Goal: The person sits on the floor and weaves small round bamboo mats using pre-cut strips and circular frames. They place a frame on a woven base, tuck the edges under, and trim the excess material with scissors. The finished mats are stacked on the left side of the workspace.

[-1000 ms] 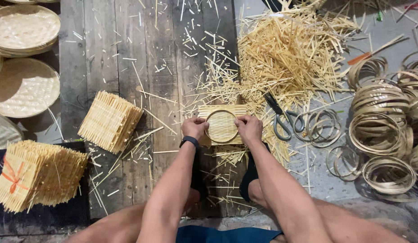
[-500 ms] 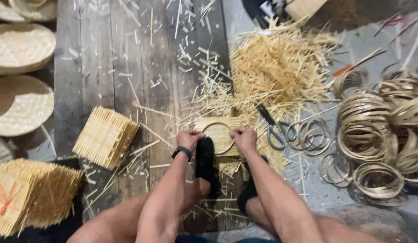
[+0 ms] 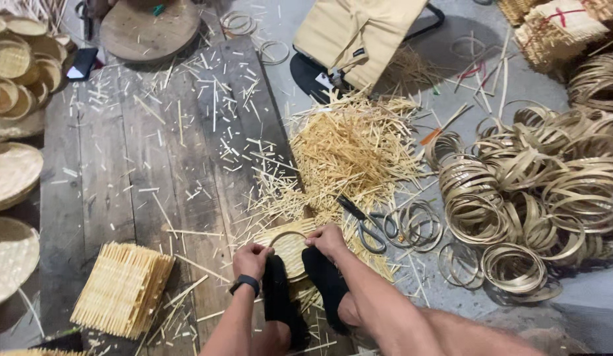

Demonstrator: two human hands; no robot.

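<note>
Left hand (image 3: 251, 259) and right hand (image 3: 327, 240) both closed on a small square woven bamboo mat with a thin bamboo ring (image 3: 290, 249) laid on top of it. Fingers curled over the ring's rim, left hand at its left side, right hand at its upper right. Mat and ring lie on the dark weathered wooden plank floor (image 3: 122, 171), near the planks' right edge, close to the near end. Two feet in black socks (image 3: 300, 290) press on the mat's near edge, just below the hands. A black wristband (image 3: 244, 283) sits on the left wrist.

Black-handled scissors (image 3: 360, 221) lie just right of the right hand, where the planks meet the grey concrete. Beyond them, a loose heap of pale bamboo splinters and offcuts (image 3: 349, 148) spreads over the planks' right edge. Farther right, well apart, a big pile of bamboo hoops (image 3: 550, 191) on the concrete.

At the planks' near left corner, a stack of square woven mats (image 3: 122, 290). Along the left edge, round shallow woven bamboo trays (image 3: 9, 175), more stacked at the far left corner. A round wooden disc (image 3: 150, 26) sits at the planks' far end. A tan folded cloth (image 3: 356, 33) lies on the concrete beyond the splinter heap.
</note>
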